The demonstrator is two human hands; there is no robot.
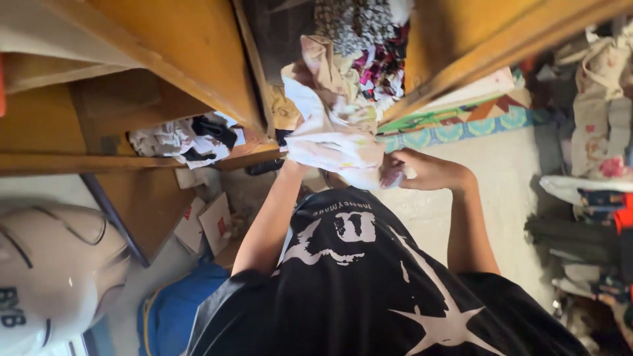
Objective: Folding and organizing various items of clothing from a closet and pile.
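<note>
Both of my arms reach out from my black star-printed shirt [369, 283] toward a wooden cupboard. My left hand [295, 166] is mostly hidden under a pale cream and white cloth [333, 135] and grips its lower left edge. My right hand [422, 173] holds the same cloth at its lower right corner, fingers curled around the fabric. The cloth hangs bunched between my hands, just in front of a heap of mixed patterned clothes [366, 39] stuffed inside the cupboard.
Wooden cupboard panels [198, 59] flank the opening. A lower shelf at left holds black and white garments [188, 140]. A pale ball [53, 270], a blue bag [175, 310] and small cardboard boxes [206, 225] lie at left. A patterned mat [461, 122] and piled clothes [597, 132] are at right.
</note>
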